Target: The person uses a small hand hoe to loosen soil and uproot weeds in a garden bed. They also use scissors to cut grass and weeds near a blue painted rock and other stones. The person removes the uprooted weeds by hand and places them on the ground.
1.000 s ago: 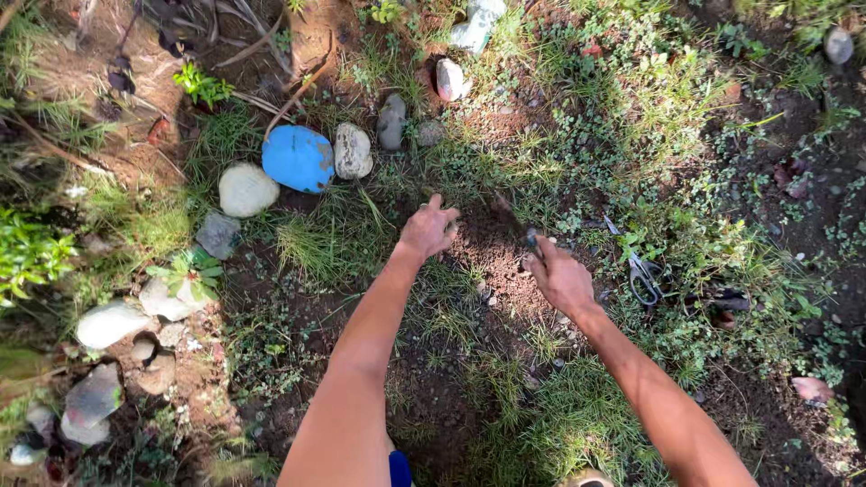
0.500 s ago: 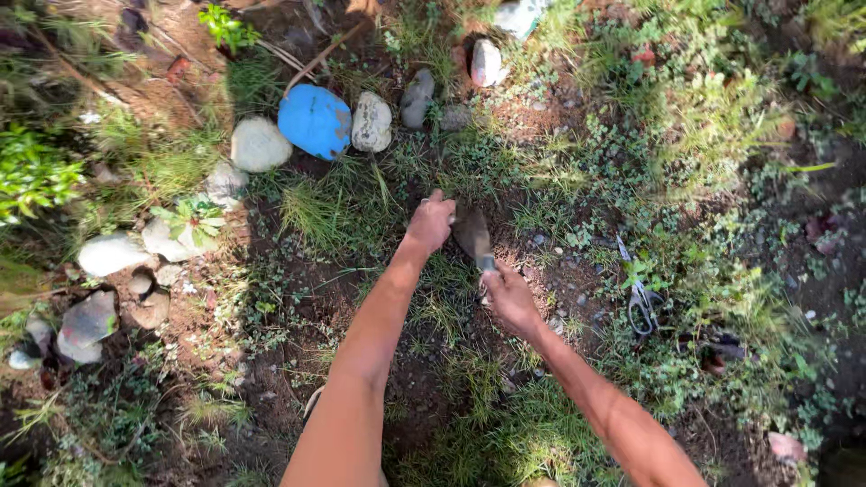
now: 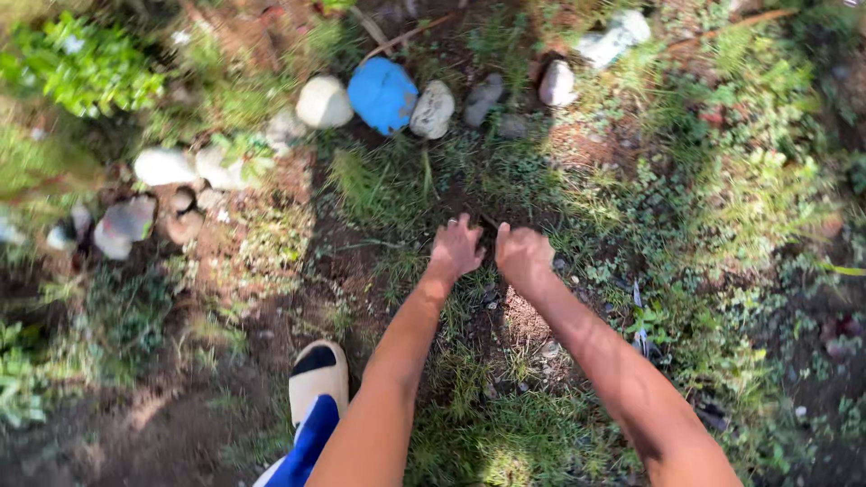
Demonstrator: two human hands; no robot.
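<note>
Head view: we have drawn both hands together since a moment ago; our left hand (image 3: 456, 248) and right hand (image 3: 523, 255) clench low weedy grass (image 3: 397, 185) below the blue-painted round stone (image 3: 382, 93), hinting weeding continues.

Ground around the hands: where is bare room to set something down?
Bare soil lies left of the sandal, toward the picture's lower left corner. A smaller dirt patch sits below the right hand. It is crowded along the stones beside the blue stone, and weeds fill the right side.
</note>
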